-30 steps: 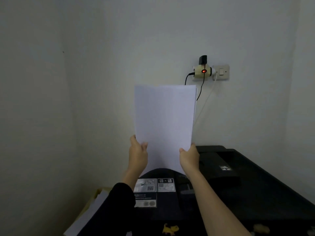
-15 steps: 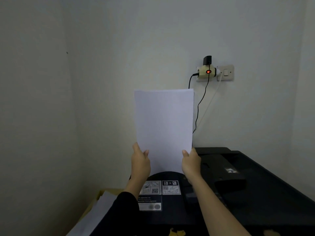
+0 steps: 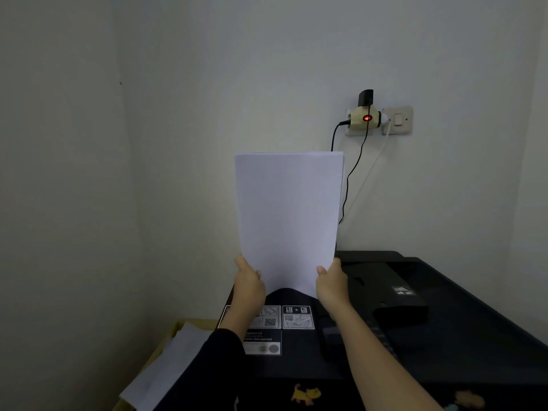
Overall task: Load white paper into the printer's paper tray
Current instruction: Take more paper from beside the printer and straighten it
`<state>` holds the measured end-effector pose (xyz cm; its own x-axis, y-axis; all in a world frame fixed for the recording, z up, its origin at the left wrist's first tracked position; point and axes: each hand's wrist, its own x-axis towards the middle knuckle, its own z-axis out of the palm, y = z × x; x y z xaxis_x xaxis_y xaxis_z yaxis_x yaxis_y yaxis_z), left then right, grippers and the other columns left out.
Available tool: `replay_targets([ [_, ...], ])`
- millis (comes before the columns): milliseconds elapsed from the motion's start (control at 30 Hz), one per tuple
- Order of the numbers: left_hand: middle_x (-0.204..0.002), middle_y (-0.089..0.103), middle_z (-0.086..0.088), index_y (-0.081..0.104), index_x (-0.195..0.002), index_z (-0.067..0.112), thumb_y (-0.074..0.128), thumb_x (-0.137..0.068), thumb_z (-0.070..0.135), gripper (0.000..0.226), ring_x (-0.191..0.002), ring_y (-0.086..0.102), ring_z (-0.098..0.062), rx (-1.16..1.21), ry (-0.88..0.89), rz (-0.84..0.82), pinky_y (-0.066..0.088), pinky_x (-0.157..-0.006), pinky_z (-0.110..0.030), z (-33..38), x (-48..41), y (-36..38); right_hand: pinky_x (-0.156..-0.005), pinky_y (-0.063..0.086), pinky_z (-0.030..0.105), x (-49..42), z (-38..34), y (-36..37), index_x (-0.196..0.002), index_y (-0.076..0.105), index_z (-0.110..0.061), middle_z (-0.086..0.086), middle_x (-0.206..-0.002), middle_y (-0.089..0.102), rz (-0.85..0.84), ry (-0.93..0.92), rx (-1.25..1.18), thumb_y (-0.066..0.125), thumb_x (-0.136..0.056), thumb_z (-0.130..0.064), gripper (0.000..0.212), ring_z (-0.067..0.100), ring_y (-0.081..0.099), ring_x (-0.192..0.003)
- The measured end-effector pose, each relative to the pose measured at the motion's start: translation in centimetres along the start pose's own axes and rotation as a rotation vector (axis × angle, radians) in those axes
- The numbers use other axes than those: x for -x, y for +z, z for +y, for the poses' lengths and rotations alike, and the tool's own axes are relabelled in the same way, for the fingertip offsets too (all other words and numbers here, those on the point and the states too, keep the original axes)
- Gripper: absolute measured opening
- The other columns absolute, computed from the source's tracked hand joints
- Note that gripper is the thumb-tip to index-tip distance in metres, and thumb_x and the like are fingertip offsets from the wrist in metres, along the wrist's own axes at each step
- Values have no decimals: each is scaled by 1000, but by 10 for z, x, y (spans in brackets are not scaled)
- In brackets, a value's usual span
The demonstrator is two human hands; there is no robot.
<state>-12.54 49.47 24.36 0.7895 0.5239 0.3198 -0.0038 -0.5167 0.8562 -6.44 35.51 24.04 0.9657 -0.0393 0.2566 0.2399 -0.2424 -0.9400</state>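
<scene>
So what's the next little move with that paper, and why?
Probably lower the paper stack straight down toward the printer: both the left hand and right hand hold its bottom corners upright, its lower edge just above the rear top.

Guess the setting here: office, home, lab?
Likely a home or small office corner: a black printer against plain white walls, a wall socket adapter with a red light, and loose white sheets in a yellow box.

two hands [image 3: 250, 284] [image 3: 332, 284], one paper stack [image 3: 289, 215], one printer [image 3: 385, 307], one wall socket [image 3: 363, 118], one switch [image 3: 398, 119], two instruction labels [image 3: 298, 317]
</scene>
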Motion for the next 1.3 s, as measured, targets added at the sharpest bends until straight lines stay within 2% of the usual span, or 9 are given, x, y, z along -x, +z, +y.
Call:
replay_targets([
  [167, -85, 51, 0, 25, -133, 3, 39, -94, -4, 42, -67, 47, -12, -48, 23, 100, 39, -71, -28, 17, -5, -9, -75, 37, 27, -3, -12, -8, -119, 45, 6, 23, -117, 54, 69, -55, 42, 41, -96, -3, 25, 22, 47, -86],
  [333, -97, 55, -9, 37, -134, 4, 38, -88, -1, 46, -77, 46, -23, -95, -69, 173, 37, -67, -32, 33, -14, -25, -63, 41, 27, -6, -27, -18, -96, 56, 1, 10, -95, 57, 98, -31, 83, 42, -87, -3, 17, 23, 51, -73],
  [467, -108, 58, -18, 52, -116, -2, 39, -89, 3, 30, -76, 48, -24, -173, -166, 75, 41, -65, -30, 32, -17, -36, -50, 31, 22, -3, -28, -25, -60, 38, -9, 4, -67, 46, 2, 94, 134, 42, -83, -3, 24, 17, 40, -54],
  [733, -133, 53, -17, 53, -125, -2, 49, -95, 12, 34, -120, 53, -30, -656, -248, -277, 43, -99, -34, 22, -1, -32, -50, 38, 22, 14, -14, -21, -86, 52, -5, 6, -74, 52, -190, 284, 339, 45, -82, -8, 8, 20, 51, -62],
  [900, -86, 55, -7, 57, -80, 5, 46, -91, 11, 17, -83, 54, -25, -765, -230, -395, 45, -79, -33, 16, 0, -32, -45, 30, 20, 22, -17, -24, -70, 47, -10, 2, -70, 49, -171, 226, 563, 50, -78, -10, 8, 16, 46, -56],
  [967, -93, 54, -4, 62, -94, 8, 48, -86, 16, 18, -85, 53, -22, -770, -302, -276, 43, -78, -32, 21, 6, -35, -44, 29, 21, 27, -21, -27, -74, 47, -10, 1, -71, 48, -151, 202, 691, 52, -79, -11, 7, 15, 44, -56],
  [1100, -148, 27, -19, 35, -140, 6, 46, -89, 27, 56, -136, 24, -39, -1004, -319, -226, 32, -104, -55, 28, 19, -32, -69, 48, 30, 40, -25, -29, -93, 54, -8, 10, -105, 61, -106, 118, 750, 51, -84, -13, 11, 25, 55, -83],
  [1200, -148, 22, -19, 29, -139, 6, 51, -87, 22, 59, -134, 23, -37, -752, -140, -59, 30, -106, -52, 35, 35, -23, -97, 41, 46, 50, -25, -30, -120, 53, -6, 18, -126, 52, -34, 44, 697, 49, -87, -14, 34, 36, 47, -115],
  [1300, -150, 17, -21, 25, -140, 4, 52, -84, 9, 63, -131, 26, -36, -430, 178, 135, 31, -106, -44, 35, 66, -8, -98, 36, 46, 73, -20, -37, -130, 49, -9, 16, -130, 49, 30, -138, 581, 48, -92, -16, 38, 34, 40, -122],
])
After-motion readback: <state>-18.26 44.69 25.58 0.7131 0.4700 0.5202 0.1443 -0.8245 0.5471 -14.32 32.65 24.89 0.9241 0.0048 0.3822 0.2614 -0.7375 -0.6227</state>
